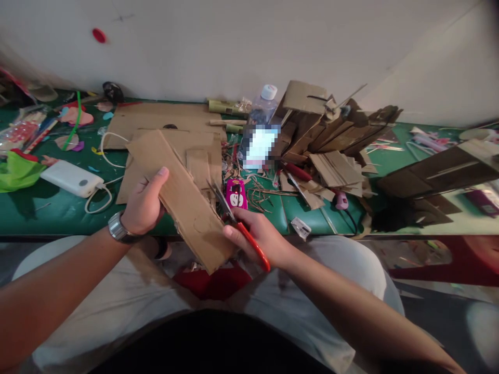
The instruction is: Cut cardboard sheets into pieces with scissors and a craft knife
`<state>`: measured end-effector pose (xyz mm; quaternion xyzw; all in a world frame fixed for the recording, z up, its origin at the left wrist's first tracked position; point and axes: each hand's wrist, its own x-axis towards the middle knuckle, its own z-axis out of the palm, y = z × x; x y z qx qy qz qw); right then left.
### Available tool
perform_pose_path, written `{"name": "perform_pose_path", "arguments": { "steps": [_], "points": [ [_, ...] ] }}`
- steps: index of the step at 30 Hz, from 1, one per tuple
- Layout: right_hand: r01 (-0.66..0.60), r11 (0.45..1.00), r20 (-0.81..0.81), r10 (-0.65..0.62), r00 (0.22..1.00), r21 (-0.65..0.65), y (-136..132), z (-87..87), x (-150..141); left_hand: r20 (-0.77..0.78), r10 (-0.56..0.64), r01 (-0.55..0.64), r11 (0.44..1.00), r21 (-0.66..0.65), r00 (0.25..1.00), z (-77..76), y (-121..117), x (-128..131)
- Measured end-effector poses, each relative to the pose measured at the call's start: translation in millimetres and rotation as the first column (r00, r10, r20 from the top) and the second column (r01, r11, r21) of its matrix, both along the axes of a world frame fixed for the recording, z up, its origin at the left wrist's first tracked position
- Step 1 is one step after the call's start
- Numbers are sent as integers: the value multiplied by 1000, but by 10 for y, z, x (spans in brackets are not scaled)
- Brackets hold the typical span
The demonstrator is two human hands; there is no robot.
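Observation:
A long strip of brown cardboard (187,200) is tilted over my lap and the table's front edge. My left hand (146,202) grips its left side, thumb on top and the other fingers hidden beneath. In my right hand (253,234) are scissors (249,244) with orange-red handles, their blades pointing up and left beside the strip's right edge. The blades look slightly parted. The right fingers are wrapped about the handles, and the thumb lies close to the strip's lower right part.
Flat cardboard sheets (163,111) lie behind the strip on the green table (50,215). A white power bank (72,178) with a cable sits left. A bottle (265,106), a pink box (235,193), cardboard scraps (335,169) and a cardboard structure (304,101) crowd the middle and right.

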<state>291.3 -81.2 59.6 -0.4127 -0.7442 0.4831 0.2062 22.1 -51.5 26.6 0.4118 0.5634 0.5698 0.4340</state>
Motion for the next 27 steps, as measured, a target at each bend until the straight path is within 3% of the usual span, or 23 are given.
{"name": "perform_pose_path", "arguments": {
  "steps": [3,5,7,12,18,27],
  "points": [
    [-50,997,97,56,994,-61,-30,49,-19,158,152,-163,985,60,976,-43,59,-21],
    [-59,997,155,67,986,-53,-40,60,-31,207,193,-208,977,52,959,-67,82,-25],
    [-61,998,202,65,977,-28,-45,56,-38,223,218,-235,970,54,950,-71,96,-29],
    [-97,995,252,85,964,33,-63,33,-31,254,202,-258,942,213,946,-7,141,-72],
    [-96,987,354,44,934,132,-97,-25,-21,243,242,-297,927,227,939,20,163,-129],
    [-34,975,220,-16,975,219,-104,-145,-55,221,313,-365,896,254,923,-20,147,-131]
  ]
}}
